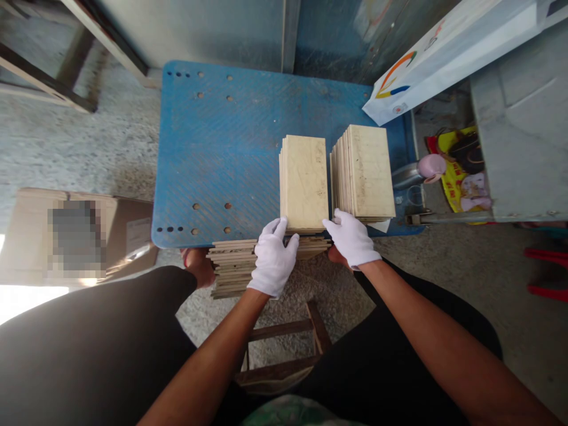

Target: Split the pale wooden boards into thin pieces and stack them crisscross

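Both forearms reach forward, the white-gloved left hand and right hand close together at the bench's near edge. The left fingers spread over a low tile pile overhanging that edge. The right fingers lie together beside it. Two tile stacks stand just beyond.

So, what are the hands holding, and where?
The left hand and right hand are on the nearest tile stack; whether they grip it is unclear.
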Motion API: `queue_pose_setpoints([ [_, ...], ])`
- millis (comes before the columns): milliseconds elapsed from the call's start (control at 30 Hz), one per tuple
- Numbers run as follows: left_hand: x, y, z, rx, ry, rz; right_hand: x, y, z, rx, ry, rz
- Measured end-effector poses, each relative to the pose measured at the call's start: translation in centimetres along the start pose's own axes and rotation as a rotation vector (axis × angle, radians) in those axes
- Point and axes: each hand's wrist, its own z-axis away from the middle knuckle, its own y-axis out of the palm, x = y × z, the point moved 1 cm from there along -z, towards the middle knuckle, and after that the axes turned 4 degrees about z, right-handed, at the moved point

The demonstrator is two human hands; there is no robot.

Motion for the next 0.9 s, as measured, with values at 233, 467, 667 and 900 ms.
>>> queue_pose_setpoints([
  [233, -0.4, -0.3, 0.1, 0.131, -0.082, 0.079, -0.1, 0.3, -1.0, 0.102, -0.104, -0.049],
  [467, -0.6, -0.5, 0.0, 0.268, -0.191, 0.135, -1.6, 1.1, -2.2, 0.042, -0.002, -0.401],
  [667, -1.0, -1.1, 0.0, 0.278, -0.252, 0.145, 0.8, -0.9, -1.0, 0.135, 0.128, -0.682],
  [900, -1.0, -2.5, -0.9, 0.216, -0.224, 0.221, 1.6, -1.9, -0.1, 0.332, 0.044, -0.700],
])
